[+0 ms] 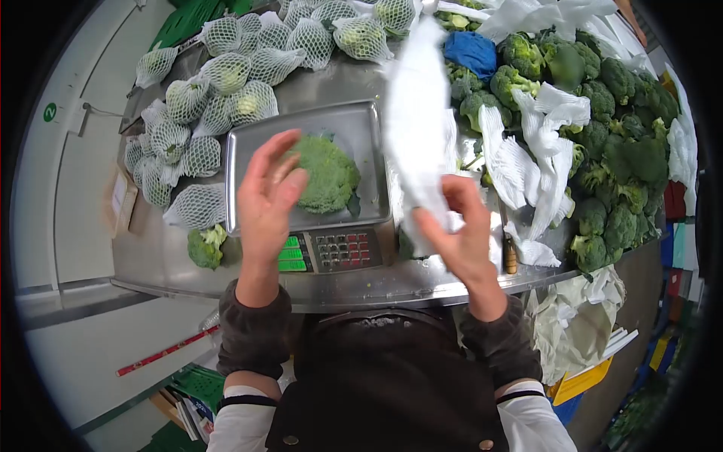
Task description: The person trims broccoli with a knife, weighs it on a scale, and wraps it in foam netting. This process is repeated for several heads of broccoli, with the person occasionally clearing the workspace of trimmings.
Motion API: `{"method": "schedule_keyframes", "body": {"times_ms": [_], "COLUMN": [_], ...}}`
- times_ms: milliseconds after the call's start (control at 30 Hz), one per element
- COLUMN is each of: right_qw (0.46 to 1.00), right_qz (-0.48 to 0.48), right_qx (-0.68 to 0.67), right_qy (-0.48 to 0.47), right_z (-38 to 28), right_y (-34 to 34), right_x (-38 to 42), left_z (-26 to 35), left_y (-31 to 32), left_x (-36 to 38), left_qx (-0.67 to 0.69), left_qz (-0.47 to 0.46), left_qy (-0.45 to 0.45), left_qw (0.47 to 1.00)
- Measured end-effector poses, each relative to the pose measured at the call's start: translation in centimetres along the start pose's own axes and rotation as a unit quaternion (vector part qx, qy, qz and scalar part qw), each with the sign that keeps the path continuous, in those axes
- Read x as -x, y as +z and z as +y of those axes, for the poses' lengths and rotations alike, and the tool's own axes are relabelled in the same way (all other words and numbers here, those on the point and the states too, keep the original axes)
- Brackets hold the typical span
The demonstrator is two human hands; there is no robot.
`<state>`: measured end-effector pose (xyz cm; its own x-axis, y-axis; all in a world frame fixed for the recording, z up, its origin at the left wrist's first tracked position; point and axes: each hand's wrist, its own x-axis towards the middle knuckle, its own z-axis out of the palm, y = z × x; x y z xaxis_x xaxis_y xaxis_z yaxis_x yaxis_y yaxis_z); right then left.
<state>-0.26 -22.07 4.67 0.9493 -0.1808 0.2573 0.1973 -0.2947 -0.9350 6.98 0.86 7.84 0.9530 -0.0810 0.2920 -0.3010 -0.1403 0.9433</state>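
Note:
A head of broccoli [328, 177] sits on the steel tray [354, 120] of a scale, whose keypad [343, 250] and lit green display [292, 256] face me. My left hand [269, 188] is open over the tray's left part, its fingers apart and close beside the broccoli. Between the thumb and fingers of my right hand [468, 235] is a white foam net sleeve [416, 113], stretching up and away from me, smeared by motion. It covers part of the worktop right of the scale.
Foam-netted heads [226, 73] cover the back left of the steel worktop [324, 87]. Loose broccoli [599, 102] is piled at right, with white sleeves [527, 151] and a blue crumpled piece [471, 53]. A wooden-handled tool [510, 256] and a small broccoli piece [205, 248] lie near the front.

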Motion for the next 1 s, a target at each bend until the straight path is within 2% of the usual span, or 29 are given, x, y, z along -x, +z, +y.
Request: {"method": "schedule_keyframes", "body": {"times_ms": [67,100,133,200,267,333,400,433,467,500,533,567,600,633,667,700,733,767,800,867,933,967,1000], "right_qw": [0.998,0.995,0.993,0.991,0.989,0.970,0.963,0.969,0.967,0.983,0.989,0.985,0.978,0.959,0.946,0.939,0.916,0.900,0.883,0.890,0.895,0.900,0.902], "right_qz": [-0.050,-0.061,-0.071,-0.069,-0.069,-0.098,0.017,0.081,0.147,0.140,0.133,0.124,0.093,0.069,0.047,0.052,0.001,-0.018,-0.037,-0.013,0.010,0.043,0.074], "right_qx": [-0.003,0.002,0.008,-0.010,-0.029,-0.221,-0.263,-0.223,-0.182,-0.087,0.011,0.067,0.133,0.239,0.272,0.306,0.346,0.387,0.425,0.420,0.417,0.411,0.406], "right_qy": [-0.049,-0.073,-0.097,-0.113,-0.129,0.031,0.049,0.073,0.099,0.084,0.069,0.102,0.132,0.134,0.172,0.150,0.202,0.200,0.195,0.177,0.162,0.142,0.123], "right_z": [-1.2,-1.6,-1.9,-1.4,-1.1,-0.9,1.0,2.1,3.3,4.4,5.2,5.5,6.2,7.8,7.9,10.0,9.9,10.1,10.5,11.7,12.3,12.5,12.7], "right_y": [2.2,3.1,3.7,4.2,3.9,2.2,0.4,-1.0,-2.6,-4.4,-6.1,-7.4,-8.8,-9.9,-10.6,-11.0,-11.2,-11.0,-10.5,-9.5,-8.8,-8.8,-9.0], "right_x": [-0.1,-0.1,-0.2,-0.3,-0.5,-0.6,-1.9,-2.4,-2.3,-1.5,-0.7,0.6,2.2,4.1,5.7,7.8,8.9,9.7,10.2,10.0,9.9,9.6,9.4], "left_z": [0.8,1.5,1.2,1.3,0.7,0.1,-0.3,0.3,2.0,2.0,2.3,2.2,2.0,-2.2,-2.3,-2.0,-1.7,-1.5,-1.2,-0.5,0.1,1.5,1.3], "left_y": [1.4,2.3,2.7,4.2,4.7,5.0,4.5,3.8,3.1,1.1,-0.2,-1.3,-1.9,-5.3,-6.1,-6.6,-6.7,-6.0,-4.9,-3.1,-1.5,-0.8,-0.2], "left_x": [-0.1,0.1,0.3,-0.2,-1.1,-2.3,-3.5,-3.9,-4.0,-4.4,-4.4,-4.3,-3.8,-3.8,-3.8,-3.5,-3.1,-2.6,-1.9,-0.9,0.0,0.0,0.2], "left_qx": [0.211,0.263,0.251,0.248,0.258,0.268,0.161,0.084,0.074,0.030,-0.017,-0.104,-0.142,-0.300,-0.292,-0.252,-0.202,-0.204,-0.262,-0.328,-0.349,-0.400,-0.400], "left_qz": [-0.102,-0.116,-0.117,-0.086,-0.121,-0.156,-0.187,-0.148,-0.098,-0.070,-0.030,0.007,0.044,0.051,0.044,-0.050,-0.140,-0.143,-0.115,-0.084,-0.023,-0.064,-0.067], "left_qy": [-0.068,-0.122,-0.165,-0.179,-0.190,-0.201,-0.176,-0.127,-0.132,-0.139,-0.076,0.022,0.046,0.168,0.171,-0.059,-0.286,-0.284,-0.248,-0.203,0.013,-0.028,-0.024], "left_qw": [0.970,0.950,0.947,0.948,0.939,0.929,0.953,0.977,0.984,0.987,0.996,0.994,0.988,0.938,0.940,0.965,0.926,0.926,0.926,0.919,0.937,0.914,0.914]}}
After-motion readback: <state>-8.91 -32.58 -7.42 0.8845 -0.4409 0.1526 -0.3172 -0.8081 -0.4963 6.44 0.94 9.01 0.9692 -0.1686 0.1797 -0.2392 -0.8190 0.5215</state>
